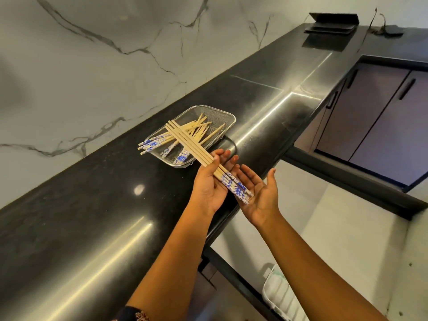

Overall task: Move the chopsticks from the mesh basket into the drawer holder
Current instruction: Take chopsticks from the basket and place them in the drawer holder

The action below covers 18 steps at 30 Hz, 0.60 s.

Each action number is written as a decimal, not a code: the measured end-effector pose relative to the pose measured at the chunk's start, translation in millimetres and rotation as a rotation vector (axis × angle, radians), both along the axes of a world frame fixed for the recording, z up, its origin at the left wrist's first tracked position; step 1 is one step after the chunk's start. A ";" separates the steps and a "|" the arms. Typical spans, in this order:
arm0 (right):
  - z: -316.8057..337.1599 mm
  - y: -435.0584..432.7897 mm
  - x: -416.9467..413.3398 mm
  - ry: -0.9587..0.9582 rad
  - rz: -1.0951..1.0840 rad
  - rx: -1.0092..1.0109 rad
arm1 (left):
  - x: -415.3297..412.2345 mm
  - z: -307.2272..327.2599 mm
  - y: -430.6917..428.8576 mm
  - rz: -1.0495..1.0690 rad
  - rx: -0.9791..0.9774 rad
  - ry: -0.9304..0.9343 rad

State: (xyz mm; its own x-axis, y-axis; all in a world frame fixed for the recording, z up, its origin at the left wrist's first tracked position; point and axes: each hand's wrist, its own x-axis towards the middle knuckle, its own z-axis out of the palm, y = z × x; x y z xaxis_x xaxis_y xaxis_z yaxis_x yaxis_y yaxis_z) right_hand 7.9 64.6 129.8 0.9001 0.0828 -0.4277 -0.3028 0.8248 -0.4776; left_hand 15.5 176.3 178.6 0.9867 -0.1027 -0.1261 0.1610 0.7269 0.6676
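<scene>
A steel mesh basket (228,119) sits on the black counter (92,205) and holds several wooden chopsticks (199,129) with blue-and-white patterned ends, some sticking out over its left rim. My left hand (209,181) grips a bundle of several chopsticks (190,144), its thumb pressed across them; their plain tips reach back over the basket. My right hand (261,193) lies palm up with fingers spread, and the bundle's patterned ends rest on its palm. No drawer holder shows in this view.
A marble-patterned wall rises behind the counter. Dark flat objects (331,26) lie at the counter's far end. Cabinet doors with black handles (379,117) stand to the right. A white ribbed rack (278,295) sits low by the counter's front edge.
</scene>
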 end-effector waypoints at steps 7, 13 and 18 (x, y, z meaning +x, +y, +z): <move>2.5 16.4 -35.5 -0.026 0.049 0.011 | -49.1 -12.0 -6.3 0.040 0.004 0.028; -1.1 30.1 -82.7 -0.036 0.106 0.027 | -104.2 -18.4 7.4 0.125 -0.044 0.099; -6.2 52.6 -139.2 -0.062 0.240 0.017 | -164.5 -24.6 19.3 0.193 -0.039 0.147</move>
